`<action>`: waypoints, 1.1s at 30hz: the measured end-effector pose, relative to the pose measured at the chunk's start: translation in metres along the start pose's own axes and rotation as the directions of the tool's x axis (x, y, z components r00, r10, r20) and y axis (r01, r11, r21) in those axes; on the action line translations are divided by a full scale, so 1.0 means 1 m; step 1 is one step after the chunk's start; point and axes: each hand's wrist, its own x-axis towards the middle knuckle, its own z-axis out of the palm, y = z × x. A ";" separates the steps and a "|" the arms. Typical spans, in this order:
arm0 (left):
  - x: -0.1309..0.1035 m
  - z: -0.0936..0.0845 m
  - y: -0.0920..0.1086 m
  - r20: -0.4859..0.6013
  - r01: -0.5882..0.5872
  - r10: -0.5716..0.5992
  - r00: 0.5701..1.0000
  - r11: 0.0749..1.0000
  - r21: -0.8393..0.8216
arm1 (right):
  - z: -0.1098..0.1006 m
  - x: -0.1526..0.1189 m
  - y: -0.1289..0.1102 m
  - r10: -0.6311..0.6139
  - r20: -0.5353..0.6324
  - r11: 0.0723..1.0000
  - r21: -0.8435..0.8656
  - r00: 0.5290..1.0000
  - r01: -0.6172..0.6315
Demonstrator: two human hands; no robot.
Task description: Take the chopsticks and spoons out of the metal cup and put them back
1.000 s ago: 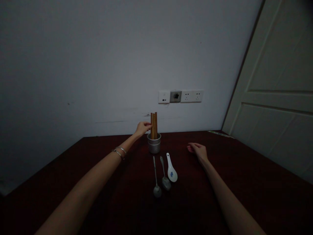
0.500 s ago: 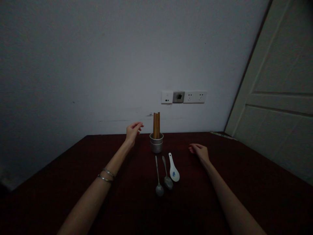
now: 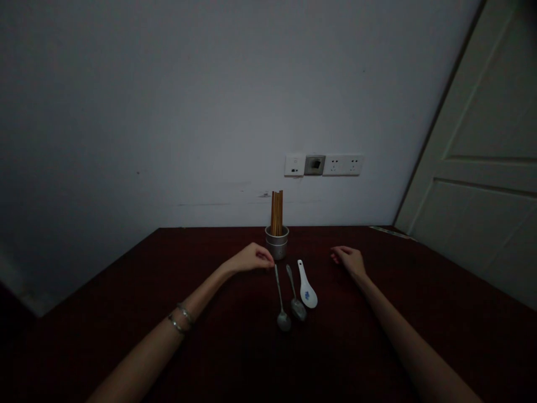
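Observation:
My left hand [image 3: 253, 257] has its fingertips pinched together at the handle end of a long-handled metal spoon [image 3: 283, 321], which lies flat on the dark red table [image 3: 218, 319]. Beside it on the right rests a second metal spoon [image 3: 298, 309], its handle pointing away from me. Further right is a white soup spoon [image 3: 309, 295] with a blue mark in its bowl. Behind the spoons, a metal cup [image 3: 277, 247] holds several upright wooden chopsticks [image 3: 277, 212]. My right hand [image 3: 350, 260] lies on the table to the right, fingers curled in and holding nothing visible.
A pale wall [image 3: 218, 112] borders the table's far edge. Power sockets [image 3: 342, 164] and a grey switch plate [image 3: 314, 164] are set in it above the cup. On the right stands a panelled door [image 3: 474, 168]. Two bracelets [image 3: 180, 319] circle my left wrist.
My left hand has come down and to the right, from left of the cup to the long-handled spoon's handle end. My right hand stays put. The view has shifted slightly left.

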 end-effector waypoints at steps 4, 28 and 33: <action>-0.002 0.018 -0.010 0.140 -0.018 0.007 0.990 0.997 0.079 | 0.000 0.000 0.000 -0.007 0.017 0.999 -0.041 1.000 0.008; -0.009 0.036 -0.014 0.299 -0.250 0.098 0.949 0.812 0.528 | 0.000 0.002 0.005 -0.014 0.075 0.996 -0.085 0.997 0.020; -0.019 0.042 0.007 0.335 -0.359 0.160 0.928 0.618 0.699 | 0.001 0.000 0.003 -0.007 0.074 0.996 -0.087 0.997 0.013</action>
